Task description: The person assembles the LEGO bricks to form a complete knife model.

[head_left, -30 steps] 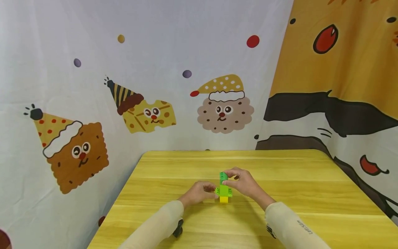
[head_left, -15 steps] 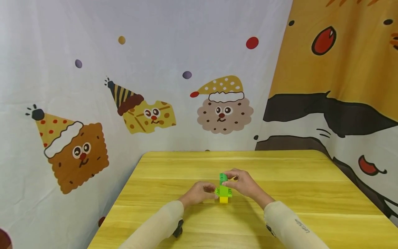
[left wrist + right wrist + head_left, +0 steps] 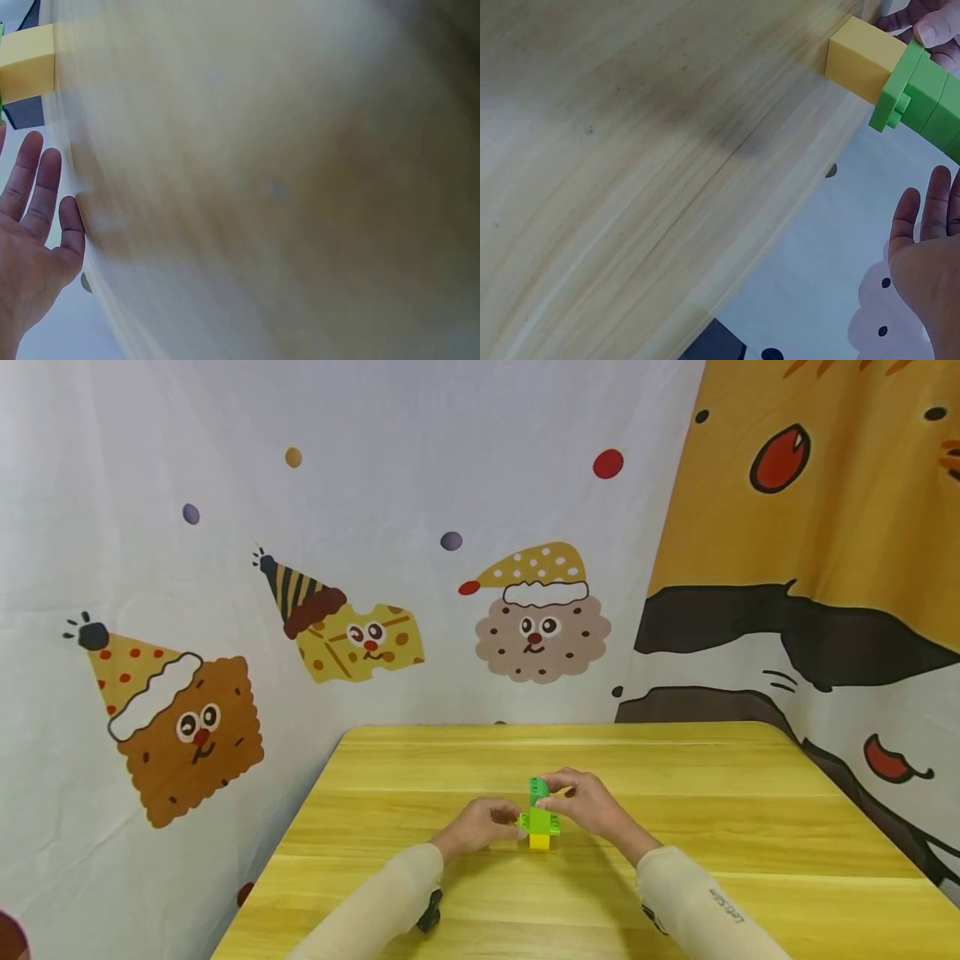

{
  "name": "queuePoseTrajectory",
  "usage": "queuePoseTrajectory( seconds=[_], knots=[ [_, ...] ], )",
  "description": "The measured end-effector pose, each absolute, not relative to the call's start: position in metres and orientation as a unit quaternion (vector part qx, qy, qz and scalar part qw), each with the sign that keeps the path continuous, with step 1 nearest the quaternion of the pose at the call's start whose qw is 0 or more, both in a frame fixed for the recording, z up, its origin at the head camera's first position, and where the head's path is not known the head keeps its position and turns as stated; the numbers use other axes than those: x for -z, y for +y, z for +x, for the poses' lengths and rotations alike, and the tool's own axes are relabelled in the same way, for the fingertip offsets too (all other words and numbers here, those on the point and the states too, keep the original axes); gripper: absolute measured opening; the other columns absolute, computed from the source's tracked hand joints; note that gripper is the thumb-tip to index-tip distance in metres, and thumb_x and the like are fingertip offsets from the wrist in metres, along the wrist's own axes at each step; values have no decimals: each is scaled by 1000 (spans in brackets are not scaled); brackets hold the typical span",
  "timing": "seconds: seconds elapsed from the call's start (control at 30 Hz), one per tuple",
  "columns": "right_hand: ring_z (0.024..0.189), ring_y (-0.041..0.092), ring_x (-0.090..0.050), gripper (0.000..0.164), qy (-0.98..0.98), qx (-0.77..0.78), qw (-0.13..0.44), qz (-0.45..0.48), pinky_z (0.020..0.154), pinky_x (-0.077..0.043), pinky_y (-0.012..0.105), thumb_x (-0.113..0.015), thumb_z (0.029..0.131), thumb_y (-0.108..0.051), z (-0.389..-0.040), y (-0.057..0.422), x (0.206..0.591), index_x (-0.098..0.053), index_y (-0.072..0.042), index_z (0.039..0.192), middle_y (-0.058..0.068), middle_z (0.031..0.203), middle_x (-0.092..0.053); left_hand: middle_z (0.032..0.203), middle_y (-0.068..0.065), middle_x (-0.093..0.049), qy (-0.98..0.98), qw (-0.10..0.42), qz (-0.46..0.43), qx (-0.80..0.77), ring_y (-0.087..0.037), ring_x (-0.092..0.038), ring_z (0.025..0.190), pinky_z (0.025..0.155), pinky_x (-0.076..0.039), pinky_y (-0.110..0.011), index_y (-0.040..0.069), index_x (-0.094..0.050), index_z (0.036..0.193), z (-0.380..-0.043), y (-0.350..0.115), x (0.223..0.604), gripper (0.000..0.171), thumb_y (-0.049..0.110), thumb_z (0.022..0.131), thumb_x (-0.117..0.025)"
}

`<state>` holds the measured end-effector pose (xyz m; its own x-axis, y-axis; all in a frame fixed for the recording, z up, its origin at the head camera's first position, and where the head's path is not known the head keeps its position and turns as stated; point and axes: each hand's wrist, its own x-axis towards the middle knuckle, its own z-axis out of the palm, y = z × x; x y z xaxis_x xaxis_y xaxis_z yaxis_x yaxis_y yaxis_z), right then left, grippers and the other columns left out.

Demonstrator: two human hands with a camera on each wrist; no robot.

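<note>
A small toy block tower stands upright on the table. Its base is a yellow block (image 3: 539, 842), also seen at the upper left of the left wrist view. Over that sits a flat green plate (image 3: 898, 86) with studs, wider than the base. Green bricks (image 3: 539, 819) rise from it, topped by a darker green brick (image 3: 535, 790). My right hand (image 3: 590, 802) pinches the top brick from the right, its fingertips out of the right wrist view. On the other side my left hand (image 3: 478, 825) pinches the plate's left end, thumb at its edge.
The wooden table (image 3: 675, 760) reaches back to a wall cloth (image 3: 450, 468) printed with cartoon snacks. A black device (image 3: 430, 912) is under the left sleeve, close over the tabletop. Another dark strap shows at the right cuff.
Both hands keep their places at the tower, and the tower stands as before. Only the head view has shifted very slightly.
</note>
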<state>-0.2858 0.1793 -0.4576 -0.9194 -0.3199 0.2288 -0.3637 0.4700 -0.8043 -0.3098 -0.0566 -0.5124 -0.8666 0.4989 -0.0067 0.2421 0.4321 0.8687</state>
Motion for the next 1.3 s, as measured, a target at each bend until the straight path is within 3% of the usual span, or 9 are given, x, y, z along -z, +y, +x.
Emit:
queuePoseTrajectory(
  seconds=[0.43, 0.77, 1.03, 1.3],
  knots=[
    [98, 22, -59, 35, -835, -518, 3, 184, 76, -54, 30, -75, 90, -31, -286, 179, 464, -72, -14, 120, 0, 109, -65, 105, 9, -66, 836, 131, 219, -485, -11, -60, 97, 87, -51, -39, 20, -72, 111, -311, -57, 513, 31, 37, 85, -79],
    [102, 24, -58, 38, -830, -526, 12, 184, 80, -52, 30, -72, 93, -24, -277, 176, 459, -68, -7, 127, 4, 113, -65, 106, 8, -66, 830, 132, 226, -492, -11, -61, 97, 86, -52, -37, 19, -71, 113, -311, -58, 514, 31, 35, 87, -78],
    [105, 22, -59, 39, -822, -543, 2, 173, 85, -50, 34, -73, 92, -26, -282, 179, 466, -68, -11, 128, 3, 115, -65, 106, 9, -66, 828, 134, 231, -493, -11, -61, 96, 84, -52, -35, 22, -71, 114, -310, -57, 514, 29, 35, 88, -77],
    [110, 26, -59, 44, -818, -547, 10, 176, 88, -51, 35, -71, 93, -20, -285, 184, 469, -62, -7, 135, 7, 120, -65, 104, 10, -66, 829, 124, 239, -490, -11, -60, 97, 84, -51, -34, 22, -71, 114, -311, -56, 513, 29, 37, 90, -74]
  ],
)
